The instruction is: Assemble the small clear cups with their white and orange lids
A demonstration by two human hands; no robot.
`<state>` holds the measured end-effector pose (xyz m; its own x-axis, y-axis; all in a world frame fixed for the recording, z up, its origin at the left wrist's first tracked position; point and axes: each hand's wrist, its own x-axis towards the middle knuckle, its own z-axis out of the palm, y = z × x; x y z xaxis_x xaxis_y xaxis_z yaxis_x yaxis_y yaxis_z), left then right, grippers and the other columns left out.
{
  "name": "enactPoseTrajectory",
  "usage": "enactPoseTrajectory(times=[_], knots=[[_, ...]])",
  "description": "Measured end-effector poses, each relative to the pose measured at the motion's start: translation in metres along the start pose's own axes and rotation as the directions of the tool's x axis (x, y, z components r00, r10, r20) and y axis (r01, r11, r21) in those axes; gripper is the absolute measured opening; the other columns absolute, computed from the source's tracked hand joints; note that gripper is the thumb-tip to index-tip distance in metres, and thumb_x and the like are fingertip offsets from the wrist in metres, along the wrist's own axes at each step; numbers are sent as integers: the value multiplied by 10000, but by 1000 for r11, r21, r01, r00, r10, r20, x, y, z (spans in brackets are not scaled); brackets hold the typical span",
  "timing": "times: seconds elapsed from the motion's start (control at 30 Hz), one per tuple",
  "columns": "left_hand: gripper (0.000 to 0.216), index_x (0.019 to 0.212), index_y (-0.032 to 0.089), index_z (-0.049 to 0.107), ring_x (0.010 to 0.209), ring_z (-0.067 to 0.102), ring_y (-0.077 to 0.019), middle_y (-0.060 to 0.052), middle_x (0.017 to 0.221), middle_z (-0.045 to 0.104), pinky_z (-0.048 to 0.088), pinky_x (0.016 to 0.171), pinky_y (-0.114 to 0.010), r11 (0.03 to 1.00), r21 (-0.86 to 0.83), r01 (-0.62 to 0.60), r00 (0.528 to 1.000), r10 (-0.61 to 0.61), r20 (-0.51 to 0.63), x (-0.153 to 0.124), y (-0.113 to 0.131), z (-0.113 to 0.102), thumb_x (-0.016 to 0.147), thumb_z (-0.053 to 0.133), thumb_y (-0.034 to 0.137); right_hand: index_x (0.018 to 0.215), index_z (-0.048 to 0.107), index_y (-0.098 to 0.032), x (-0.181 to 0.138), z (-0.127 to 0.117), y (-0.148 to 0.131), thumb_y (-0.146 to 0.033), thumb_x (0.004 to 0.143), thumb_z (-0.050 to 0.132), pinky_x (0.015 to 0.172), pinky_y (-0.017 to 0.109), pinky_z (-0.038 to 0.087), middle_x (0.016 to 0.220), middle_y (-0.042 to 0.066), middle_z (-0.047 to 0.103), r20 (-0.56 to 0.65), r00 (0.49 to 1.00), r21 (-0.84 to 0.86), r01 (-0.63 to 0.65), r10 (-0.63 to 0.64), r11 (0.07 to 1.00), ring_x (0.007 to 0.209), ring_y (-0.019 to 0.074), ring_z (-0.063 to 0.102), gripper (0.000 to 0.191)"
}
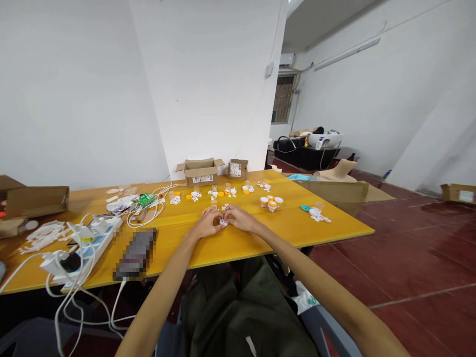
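Note:
My left hand (208, 221) and my right hand (240, 218) rest together on the yellow table (327, 228), fingertips meeting over a small white part (223, 222). Both hands pinch it between curled fingers. Just beyond them lie several small white and orange plastic pieces (213, 194) in little groups. Three small white jars with orange lids (271, 202) stand to the right of my hands.
Two open cardboard boxes (201, 171) sit at the table's far edge by the wall. A power strip with chargers and white cables (87, 243) and a phone (136, 253) lie left. A teal ring and white parts (315, 212) lie right. Red floor spreads right.

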<state>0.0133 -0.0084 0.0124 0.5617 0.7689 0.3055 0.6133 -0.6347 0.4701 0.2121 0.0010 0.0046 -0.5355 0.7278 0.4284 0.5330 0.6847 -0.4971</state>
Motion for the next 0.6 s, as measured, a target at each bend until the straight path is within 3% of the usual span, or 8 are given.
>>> enactPoseTrajectory(times=[0.6], knots=[[118,889,256,649,1070,556,-269,-31,962,673,400,1032,-465,1000,8,-23,999,23,-22,0,-3,2,847,651,366,791,674,-201,1,-1,-4,-77,848,617,921,354,496,989,53,652,28,1000,-87,6,-3,996,999,203,626,148]])
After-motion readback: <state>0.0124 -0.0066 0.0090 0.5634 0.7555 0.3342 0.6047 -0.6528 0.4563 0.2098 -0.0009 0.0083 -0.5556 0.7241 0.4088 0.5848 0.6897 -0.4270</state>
